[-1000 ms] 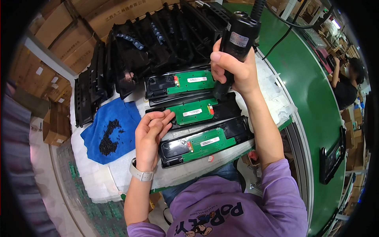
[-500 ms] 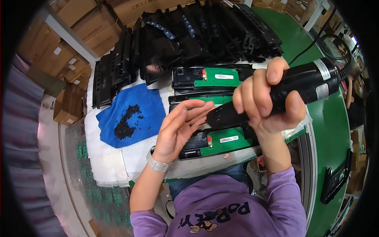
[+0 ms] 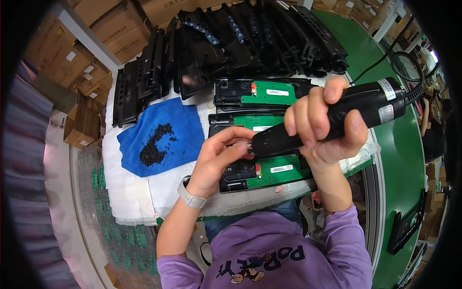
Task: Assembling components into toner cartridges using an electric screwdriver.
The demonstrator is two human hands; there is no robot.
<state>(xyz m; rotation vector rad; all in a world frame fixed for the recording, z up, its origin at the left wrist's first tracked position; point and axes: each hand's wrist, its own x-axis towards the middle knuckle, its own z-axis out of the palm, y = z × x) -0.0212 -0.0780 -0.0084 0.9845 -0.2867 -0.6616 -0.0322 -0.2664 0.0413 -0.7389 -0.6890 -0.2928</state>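
My right hand (image 3: 320, 123) is wrapped round a black electric screwdriver (image 3: 370, 103), which lies nearly level and points left. At its tip, my left hand (image 3: 214, 159) is closed in a pinch, with thumb and forefinger together. Whatever sits between those fingertips is too small and covered to name. Below the tool lie black plastic panels with green circuit boards: a far one (image 3: 274, 96), a middle one (image 3: 262, 120) partly covered by my hands, and a near one (image 3: 279, 172). Left of my left hand, a blue cloth (image 3: 187, 120) bears a pile of tiny black screws (image 3: 153, 150).
Several black plastic housings (image 3: 207, 60) stand packed along the far side of the white-covered table (image 3: 130, 192). A black cord (image 3: 409, 55) runs from the screwdriver's rear. On the green surface at right lies another black panel (image 3: 406, 224). Cardboard boxes (image 3: 82, 118) stand at left.
My left hand's fingers, spread apart before, have closed together at the screwdriver's tip. The screwdriver and my right hand have shifted only slightly.
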